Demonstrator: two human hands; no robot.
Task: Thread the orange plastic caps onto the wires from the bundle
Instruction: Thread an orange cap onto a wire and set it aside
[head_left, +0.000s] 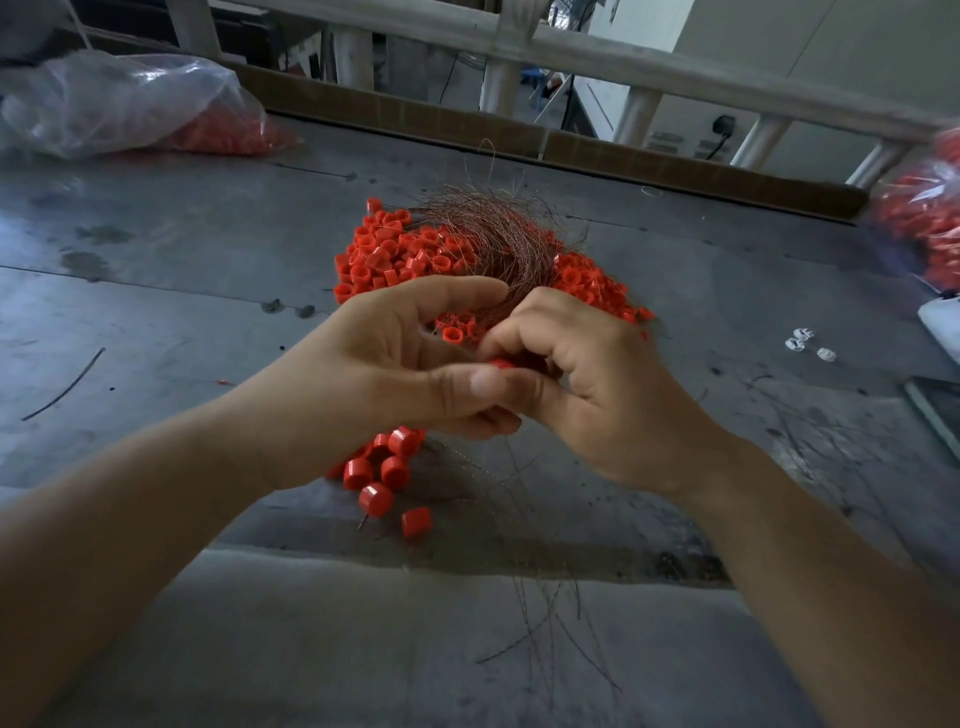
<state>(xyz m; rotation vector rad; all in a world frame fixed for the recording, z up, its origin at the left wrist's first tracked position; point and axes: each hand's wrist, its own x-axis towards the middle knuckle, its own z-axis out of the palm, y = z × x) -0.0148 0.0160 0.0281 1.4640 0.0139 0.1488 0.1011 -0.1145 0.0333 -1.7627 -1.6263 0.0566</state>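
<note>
The caps (395, 260) heaped mid-surface are bright orange-red, as is the single cap (501, 364) held nearer. The wire bundle (498, 234) is coppery brown. The surface (156, 322) is dull grey with darker blotches. A clear bag (104, 104) at its far left corner and another bag (930, 218) at its right edge show orange-red through. White bits (802, 343) lie near that edge.

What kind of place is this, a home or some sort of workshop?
Probably a small workshop doing piecework by hand: a heap of loose orange caps lies on a worn grey bench, with a wire bundle and a plastic bag of more caps.
</note>
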